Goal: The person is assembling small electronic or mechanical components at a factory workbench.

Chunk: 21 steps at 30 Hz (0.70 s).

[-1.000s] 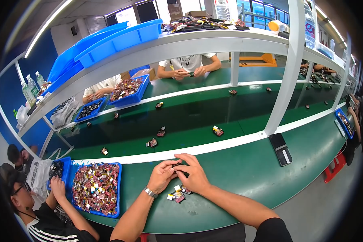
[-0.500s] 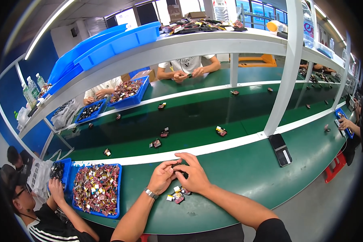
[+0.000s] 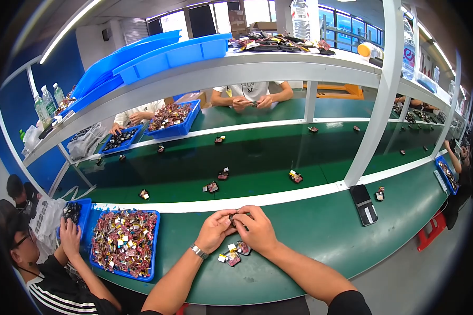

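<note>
My left hand (image 3: 214,231), with a metal-band watch (image 3: 199,252) on its wrist, pinches a small dark part (image 3: 232,220) over the green worktop. The fingers of my right hand (image 3: 256,229) are closed on the same part from the other side. Most of it is hidden by the fingers, so its exact kind cannot be made out. Just below my hands lies a little cluster of small electronic pieces (image 3: 231,257), dark red with white and yellow labels. To the left a blue tray (image 3: 156,247) is heaped with many similar pieces.
A white rail (image 3: 278,197) divides the worktop from a green belt (image 3: 252,173) carrying scattered pieces. A black phone-like device (image 3: 363,205) and a single piece (image 3: 379,194) lie to the right. A white post (image 3: 376,100) holds up a shelf with blue trays (image 3: 168,58). Co-workers sit left, right and opposite.
My right fingers have curled in closer around the dark part. One loose piece at the right has come nearer, beside the phone-like device. The right co-worker's hand has moved off the tray there.
</note>
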Motion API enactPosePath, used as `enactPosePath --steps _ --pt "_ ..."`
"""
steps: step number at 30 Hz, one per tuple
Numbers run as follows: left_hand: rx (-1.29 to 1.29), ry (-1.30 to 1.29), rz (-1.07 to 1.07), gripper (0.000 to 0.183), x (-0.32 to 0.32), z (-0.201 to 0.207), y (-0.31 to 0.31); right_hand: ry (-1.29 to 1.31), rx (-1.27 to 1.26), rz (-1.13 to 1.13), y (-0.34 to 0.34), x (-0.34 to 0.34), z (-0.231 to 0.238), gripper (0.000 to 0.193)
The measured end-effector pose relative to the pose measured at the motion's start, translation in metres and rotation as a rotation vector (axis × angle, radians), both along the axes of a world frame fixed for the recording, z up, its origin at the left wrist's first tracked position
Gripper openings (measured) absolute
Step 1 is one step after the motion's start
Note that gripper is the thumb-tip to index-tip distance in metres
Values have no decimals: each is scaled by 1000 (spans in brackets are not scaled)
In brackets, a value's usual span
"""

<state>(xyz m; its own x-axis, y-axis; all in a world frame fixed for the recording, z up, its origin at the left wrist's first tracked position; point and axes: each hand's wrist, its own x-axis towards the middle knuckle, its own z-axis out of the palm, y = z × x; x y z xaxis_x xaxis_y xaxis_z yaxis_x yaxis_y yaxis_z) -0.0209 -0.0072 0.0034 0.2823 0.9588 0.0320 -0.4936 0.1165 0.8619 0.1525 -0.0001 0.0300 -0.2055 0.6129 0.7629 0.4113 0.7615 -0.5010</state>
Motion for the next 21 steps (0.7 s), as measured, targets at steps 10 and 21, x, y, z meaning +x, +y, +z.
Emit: enactPosePath --steps 10,21 --pt "-9 -3 4 30 4 0 -2 -196 87 -78 -7 3 0 20" --pt "5 40 28 29 -1 -1 0 -341 139 -92 -2 2 -7 23"
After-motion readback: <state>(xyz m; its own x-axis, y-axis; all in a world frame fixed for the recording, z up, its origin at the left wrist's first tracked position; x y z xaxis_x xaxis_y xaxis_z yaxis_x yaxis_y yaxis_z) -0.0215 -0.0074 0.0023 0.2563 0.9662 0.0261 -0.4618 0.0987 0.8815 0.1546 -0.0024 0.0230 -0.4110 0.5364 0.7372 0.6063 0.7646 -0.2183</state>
